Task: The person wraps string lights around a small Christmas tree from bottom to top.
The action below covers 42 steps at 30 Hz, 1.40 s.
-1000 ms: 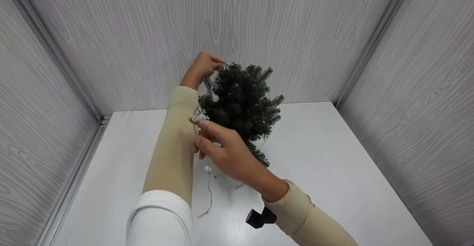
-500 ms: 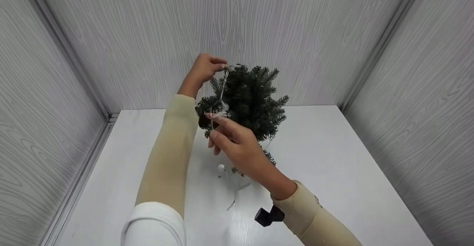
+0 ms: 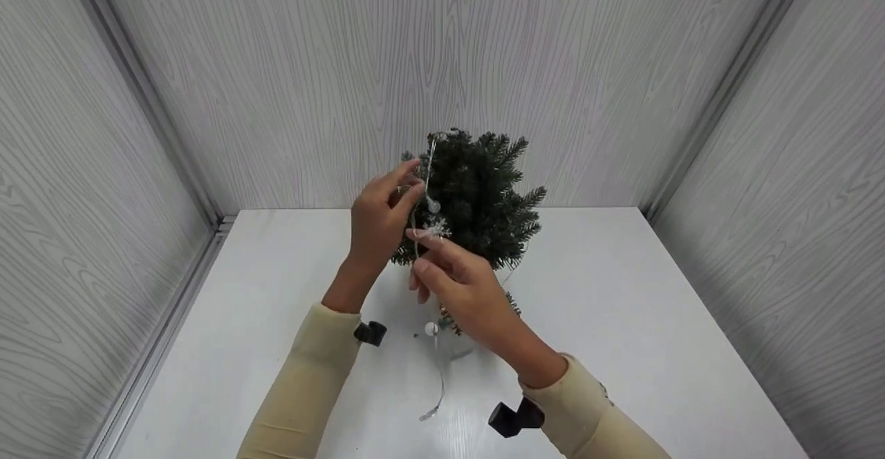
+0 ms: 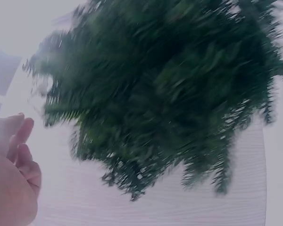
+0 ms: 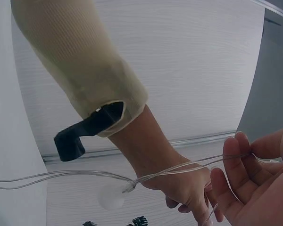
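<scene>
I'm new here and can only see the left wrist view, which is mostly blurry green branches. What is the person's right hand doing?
Observer: The right hand is holding a thin wire.

Operator: Oh! Is there anything pretty near it?

Observer: Yes, the head view shows a white snowflake ornament right next to that hand.

Operator: Does any wire trail away?

Observer: Yes, a loose end shows below the right hand in the head view; I can't tell whether it touches the table.

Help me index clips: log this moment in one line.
right hand: holds light string; left hand: near tree, grip unclear; snowflake: near right hand
</scene>
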{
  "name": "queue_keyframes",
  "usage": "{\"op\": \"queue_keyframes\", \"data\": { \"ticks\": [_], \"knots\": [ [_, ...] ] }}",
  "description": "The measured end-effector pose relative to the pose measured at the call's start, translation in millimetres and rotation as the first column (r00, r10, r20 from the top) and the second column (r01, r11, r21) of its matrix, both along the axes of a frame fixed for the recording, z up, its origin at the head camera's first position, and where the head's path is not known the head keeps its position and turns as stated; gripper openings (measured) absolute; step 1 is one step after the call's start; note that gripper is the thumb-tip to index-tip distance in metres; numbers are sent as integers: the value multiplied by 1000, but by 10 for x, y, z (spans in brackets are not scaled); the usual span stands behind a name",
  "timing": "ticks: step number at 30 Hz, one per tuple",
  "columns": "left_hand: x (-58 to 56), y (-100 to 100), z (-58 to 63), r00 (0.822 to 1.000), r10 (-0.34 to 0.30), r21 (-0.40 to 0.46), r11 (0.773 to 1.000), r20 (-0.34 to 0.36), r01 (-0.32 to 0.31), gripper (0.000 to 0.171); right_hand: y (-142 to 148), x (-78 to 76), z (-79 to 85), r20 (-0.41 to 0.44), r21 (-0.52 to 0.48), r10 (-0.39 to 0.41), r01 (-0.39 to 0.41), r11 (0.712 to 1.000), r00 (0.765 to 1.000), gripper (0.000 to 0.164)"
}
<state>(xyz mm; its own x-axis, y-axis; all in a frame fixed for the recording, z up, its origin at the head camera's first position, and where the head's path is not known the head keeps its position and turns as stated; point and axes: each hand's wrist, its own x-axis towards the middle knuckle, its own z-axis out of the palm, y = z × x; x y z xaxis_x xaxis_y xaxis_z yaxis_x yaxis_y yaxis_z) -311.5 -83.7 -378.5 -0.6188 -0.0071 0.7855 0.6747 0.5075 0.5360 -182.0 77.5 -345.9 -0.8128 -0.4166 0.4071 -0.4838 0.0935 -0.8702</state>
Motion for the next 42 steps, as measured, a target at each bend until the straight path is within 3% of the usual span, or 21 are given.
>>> {"op": "queue_keyframes", "data": {
  "ticks": [4, 8, 11, 15, 23, 29, 36, 42],
  "knots": [
    [29, 67, -95, 991, 6, -147, 989, -131, -25, 31, 36, 10, -16, 19, -5, 0, 0, 1000, 1000, 42],
    [-3, 93, -93, 982, -8, -237, 971, -186, -37, 23, 55, 38, -23, 43, -6, 8, -8, 1000, 999, 43],
    [-60, 99, -61, 982, -12, -232, 972, -190, -33, 19, 68, 55, -28, 62, -8, 14, -14, 1000, 998, 43],
    [-160, 76, 11, 980, -18, -164, 986, -200, -15, 17, 85, 62, -80, 98, -13, 18, -17, 1000, 995, 41],
    [-379, 21, 271, 969, 21, -110, 993, -246, -49, 15, 107, 29, -228, 127, -26, -20, 23, 999, 992, 34],
    [-556, 8, 504, 984, 45, -47, 997, -172, -54, 15, 102, 22, -292, 124, -19, -46, 49, 999, 991, 23],
    [-753, -11, 684, 997, 70, -1, 998, -16, -70, 17, 92, 8, -306, 113, -1, -92, 93, 996, 989, 20],
    [-912, -83, 775, 981, 120, 47, 991, 155, -129, 19, 86, -19, -339, 84, 8, -94, 94, 996, 992, 19]
  ]
}}
